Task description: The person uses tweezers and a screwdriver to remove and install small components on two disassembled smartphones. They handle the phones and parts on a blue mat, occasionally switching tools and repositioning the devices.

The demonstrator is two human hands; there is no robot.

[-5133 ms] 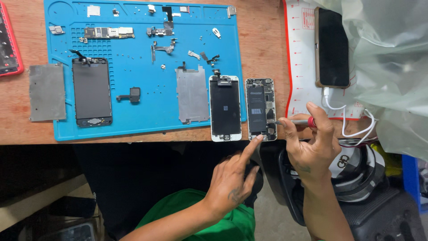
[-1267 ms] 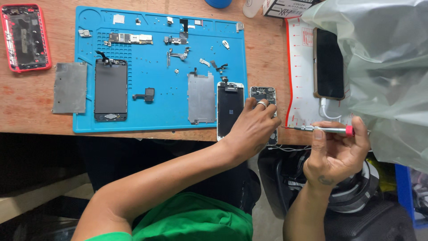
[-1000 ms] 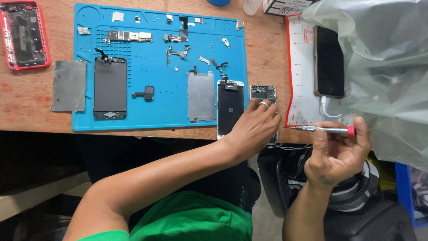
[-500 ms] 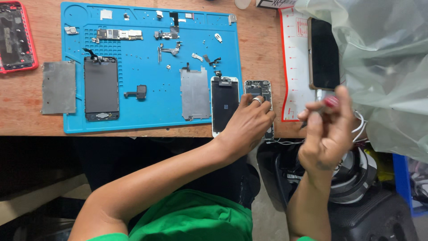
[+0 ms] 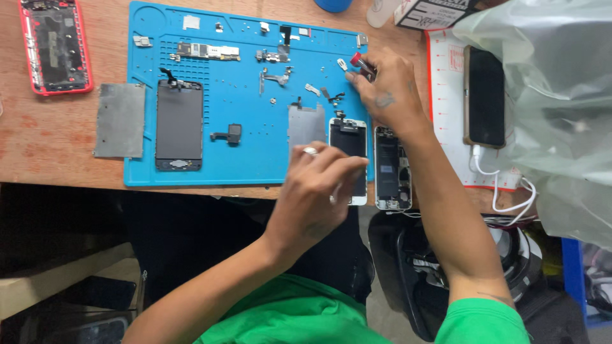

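Head view: right hand (image 5: pixel 389 95) grips a red-tipped screwdriver (image 5: pixel 362 65); left hand (image 5: pixel 322 185), fingers curled, touches a white phone screen (image 5: pixel 349 137).

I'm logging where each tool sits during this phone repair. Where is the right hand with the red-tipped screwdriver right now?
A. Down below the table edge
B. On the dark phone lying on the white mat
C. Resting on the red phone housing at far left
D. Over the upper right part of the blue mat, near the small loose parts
D: the right hand holds the red-tipped screwdriver over the upper right area of the blue mat, beside small loose parts.
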